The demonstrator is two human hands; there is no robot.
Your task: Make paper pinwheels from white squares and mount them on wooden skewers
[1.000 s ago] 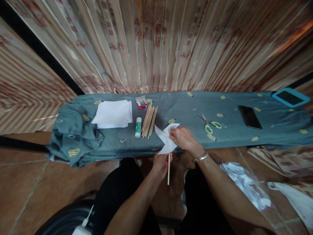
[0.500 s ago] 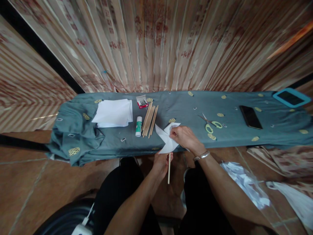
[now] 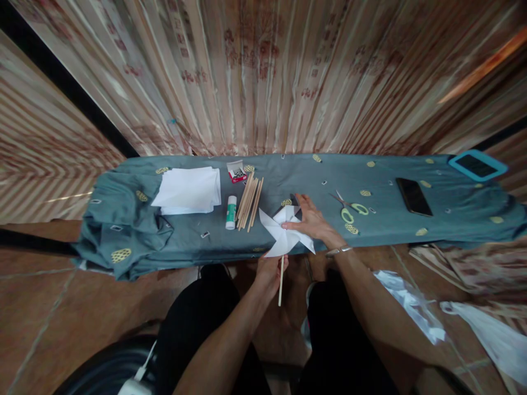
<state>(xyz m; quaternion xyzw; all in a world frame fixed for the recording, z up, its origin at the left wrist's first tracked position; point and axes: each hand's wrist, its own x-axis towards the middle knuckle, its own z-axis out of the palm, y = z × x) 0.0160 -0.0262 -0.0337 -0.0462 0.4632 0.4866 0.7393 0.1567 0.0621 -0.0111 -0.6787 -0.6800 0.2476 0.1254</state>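
A white paper pinwheel on a thin wooden stick is held just over the table's front edge. My left hand is closed around the stick right below the blades, its fingertips partly hidden. At the pinwheel's right side, my right hand is spread open. Its thumb touches the middle of the pinwheel, while the other fingers stretch out past the upper right blade.
On the green cloth-covered table lie a paper stack, a glue stick, several wooden sticks, a small red box of metal pieces, scissors, a phone and a blue-framed tablet.
My right hand has gone from pinched fingers at the pinwheel's centre to a spread hand with the thumb on it. The blades have turned slightly; my left hand keeps its hold.
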